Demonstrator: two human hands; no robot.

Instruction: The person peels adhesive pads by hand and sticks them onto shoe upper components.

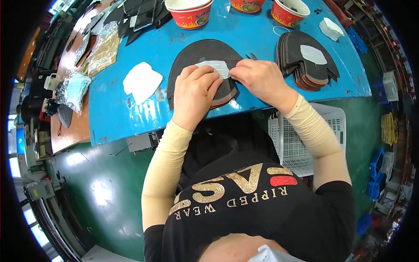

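Observation:
A dark grey, rounded cut piece of sheet material (196, 50) lies before me on the blue table, with brown-orange edges showing beneath it. Across its notch sits a white fabric-like patch (219, 66). My left hand (195, 92) is closed, its fingertips pressed together on the patch's left part. At the patch's right end, my right hand (263, 81) pinches with thumb and forefinger; the exact contact is hidden by the fingers. Right of that hand stands a stack of similar dark pieces (290, 56), topped by another white patch (313, 54).
White pieces (142, 83) lie to the left on the blue table (118, 118). Red paper bowls (190, 15) stand along the back, near a phone (145, 15). Dark pointed blades (252, 56) show behind my right hand. A white plastic basket (301, 153) sits below the table edge.

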